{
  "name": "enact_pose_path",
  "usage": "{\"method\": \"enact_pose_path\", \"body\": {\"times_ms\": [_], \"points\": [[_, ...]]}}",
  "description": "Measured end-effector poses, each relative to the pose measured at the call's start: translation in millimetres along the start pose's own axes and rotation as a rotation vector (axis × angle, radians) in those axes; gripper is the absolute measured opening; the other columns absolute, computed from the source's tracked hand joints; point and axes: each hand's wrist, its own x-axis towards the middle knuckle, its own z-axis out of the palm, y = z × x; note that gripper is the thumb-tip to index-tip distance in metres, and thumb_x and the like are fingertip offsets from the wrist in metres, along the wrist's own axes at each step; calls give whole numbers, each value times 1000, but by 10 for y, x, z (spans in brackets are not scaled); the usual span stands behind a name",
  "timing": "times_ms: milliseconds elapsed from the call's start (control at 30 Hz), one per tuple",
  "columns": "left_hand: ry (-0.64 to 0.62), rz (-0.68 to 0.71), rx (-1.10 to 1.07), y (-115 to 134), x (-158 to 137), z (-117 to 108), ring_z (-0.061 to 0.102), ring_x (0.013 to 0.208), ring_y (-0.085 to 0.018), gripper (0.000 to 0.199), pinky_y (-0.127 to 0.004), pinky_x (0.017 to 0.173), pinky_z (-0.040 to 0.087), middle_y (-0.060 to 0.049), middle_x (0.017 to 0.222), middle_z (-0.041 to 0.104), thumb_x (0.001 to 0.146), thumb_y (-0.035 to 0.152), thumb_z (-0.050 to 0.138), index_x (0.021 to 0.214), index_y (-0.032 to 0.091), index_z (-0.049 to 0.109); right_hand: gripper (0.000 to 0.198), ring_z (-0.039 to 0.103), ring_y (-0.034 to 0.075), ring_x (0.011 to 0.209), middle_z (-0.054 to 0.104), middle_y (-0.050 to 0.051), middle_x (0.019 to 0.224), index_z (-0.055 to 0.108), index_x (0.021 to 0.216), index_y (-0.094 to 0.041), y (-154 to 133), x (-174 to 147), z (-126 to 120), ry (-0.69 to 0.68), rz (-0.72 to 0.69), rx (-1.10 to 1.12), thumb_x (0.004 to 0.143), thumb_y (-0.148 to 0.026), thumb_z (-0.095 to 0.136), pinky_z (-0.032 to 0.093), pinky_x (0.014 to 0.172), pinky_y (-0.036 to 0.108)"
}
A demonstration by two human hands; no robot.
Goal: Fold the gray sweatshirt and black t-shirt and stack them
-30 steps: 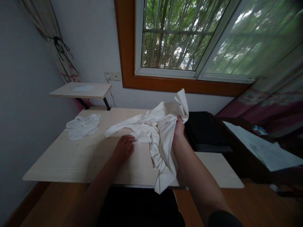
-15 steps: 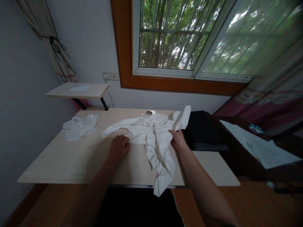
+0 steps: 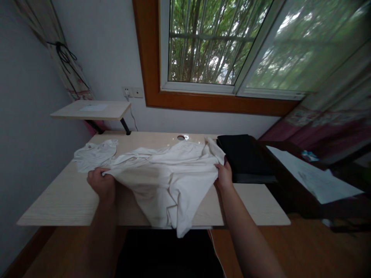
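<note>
A white cloth garment [image 3: 162, 173], its exact kind unclear, is stretched sideways over the desk between my two hands. Its lower part hangs in folds past the desk's front edge. My left hand [image 3: 101, 182] is closed on the garment's left end. At the right end, my right hand [image 3: 225, 175] pinches the fabric beside a black flat item. Another crumpled white cloth [image 3: 94, 154] lies on the desk at the left, just behind my left hand.
The pale wooden desk [image 3: 58, 204] carries a small raised shelf [image 3: 113, 111] at the back left and the black flat item [image 3: 246, 158] at the right. A dark surface with a white sheet [image 3: 307, 173] stands further right. Behind is a wall with a barred window [image 3: 214, 46].
My left hand has moved left, pulling the garment out wide from a bunched heap. My right hand still grips the right side, where a raised corner has dropped lower.
</note>
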Motion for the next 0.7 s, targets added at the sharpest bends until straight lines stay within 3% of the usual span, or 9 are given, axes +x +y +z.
{"method": "enact_pose_path", "body": {"times_ms": [200,400,467,600,700], "points": [[214,117,-56,137,74,-280,54,96,-24,17,-45,97,45,-4,83,47,60,11,47,67,20,59,88,68,20,93,71,8,115,46,146,-21,36,-13,19,-39,-35,-71,62,-18,72,57,80,32],[225,346,-216,424,400,-463,60,91,-19,21,-37,91,50,-2,83,58,67,6,47,72,17,63,79,63,21,110,63,11,132,44,146,-21,172,11,-49,-8,-193,-236,73,-28,73,52,97,38],[87,438,-203,567,497,-368,61,89,-18,19,-35,91,50,-1,82,62,74,10,47,74,18,65,74,61,21,115,61,11,136,46,144,-22,191,5,-53,-9,-252,-300,75,-29,71,49,102,38],[-490,663,-66,837,517,106,60,112,-22,30,-40,108,43,-5,110,70,84,22,48,103,20,71,72,60,20,114,61,11,134,46,145,-21,155,-35,-41,-10,-304,-408,78,-30,69,46,103,36],[-716,746,3,947,393,512,52,130,-28,41,-44,114,37,-11,133,65,82,30,57,119,20,69,72,62,20,105,64,10,125,46,145,-21,101,-71,-24,8,-285,-428,77,-30,70,49,96,34]]}}
